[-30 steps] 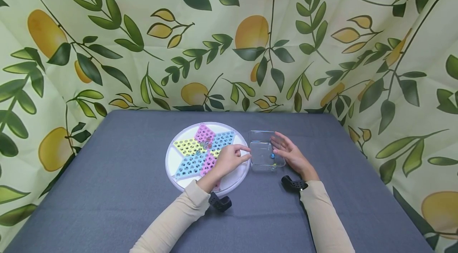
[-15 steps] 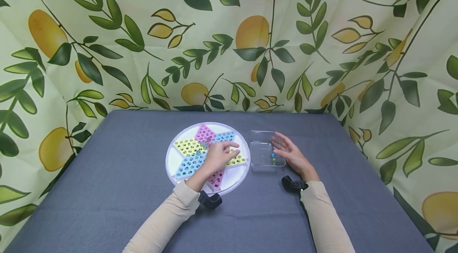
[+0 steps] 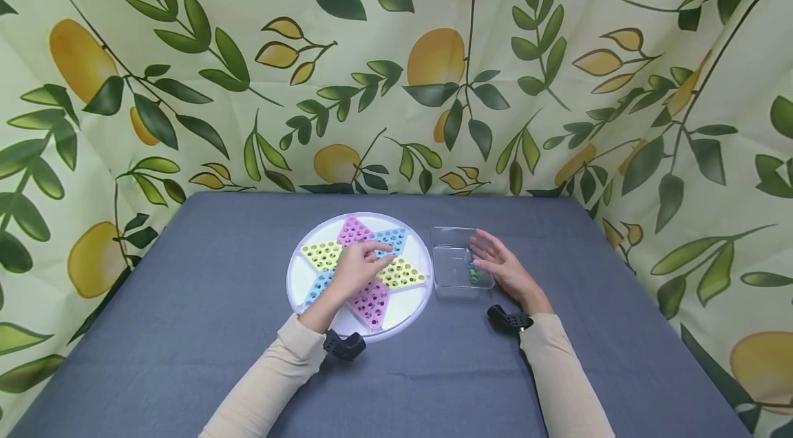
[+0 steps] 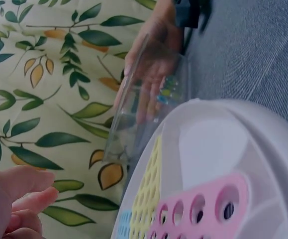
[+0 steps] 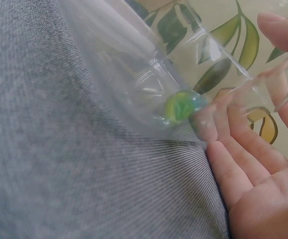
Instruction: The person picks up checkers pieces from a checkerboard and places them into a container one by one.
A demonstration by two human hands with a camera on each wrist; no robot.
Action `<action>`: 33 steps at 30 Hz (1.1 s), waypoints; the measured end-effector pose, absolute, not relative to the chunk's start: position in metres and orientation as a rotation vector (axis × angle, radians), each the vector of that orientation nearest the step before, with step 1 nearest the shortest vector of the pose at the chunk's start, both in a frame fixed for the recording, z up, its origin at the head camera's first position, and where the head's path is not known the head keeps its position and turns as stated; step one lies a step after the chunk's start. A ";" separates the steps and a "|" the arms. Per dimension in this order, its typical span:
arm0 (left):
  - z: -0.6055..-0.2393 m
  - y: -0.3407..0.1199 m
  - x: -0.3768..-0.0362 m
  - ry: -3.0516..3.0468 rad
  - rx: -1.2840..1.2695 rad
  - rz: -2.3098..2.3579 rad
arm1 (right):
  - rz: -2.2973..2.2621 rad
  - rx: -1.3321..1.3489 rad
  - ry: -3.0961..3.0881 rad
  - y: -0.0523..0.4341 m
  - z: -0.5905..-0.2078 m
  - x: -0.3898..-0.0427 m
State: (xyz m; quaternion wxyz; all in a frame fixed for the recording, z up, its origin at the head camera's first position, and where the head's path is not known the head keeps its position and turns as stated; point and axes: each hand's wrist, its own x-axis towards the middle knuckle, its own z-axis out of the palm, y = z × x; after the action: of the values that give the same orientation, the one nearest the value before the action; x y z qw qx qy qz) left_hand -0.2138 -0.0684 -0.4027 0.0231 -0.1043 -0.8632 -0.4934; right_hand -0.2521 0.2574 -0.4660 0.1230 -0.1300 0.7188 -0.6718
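A round white Chinese checkers board with a pink, yellow and blue star of holes lies at the table's middle. Over its centre hovers my left hand, thumb and forefinger apart with nothing visible between them; it hides the middle holes. To the board's right stands a clear rectangular container. A few green and blue glass marbles lie inside it, near its right wall. My right hand rests against that wall, its fingers straight along the outside and its thumb near the rim.
A dark grey cloth covers the table. Behind it and at the sides hangs a curtain printed with leaves and fruit. Black straps sit at both wrists.
My left hand has moved left from the container's near left side to the board's centre, uncovering the yellow and pink points at right. Marbles in the container have shifted slightly. The right hand stays put.
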 end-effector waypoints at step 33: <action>-0.423 -0.132 -0.223 -2.719 -0.062 -1.355 | -1.974 -0.418 2.088 0.257 -0.464 -0.251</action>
State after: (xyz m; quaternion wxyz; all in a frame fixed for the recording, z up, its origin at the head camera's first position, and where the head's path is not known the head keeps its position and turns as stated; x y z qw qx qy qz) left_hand -0.2227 -0.1316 -0.4234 0.0516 -0.0203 -0.8937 -0.4453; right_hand -0.2514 0.2567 -0.4637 0.1185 -0.1429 0.7141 -0.6750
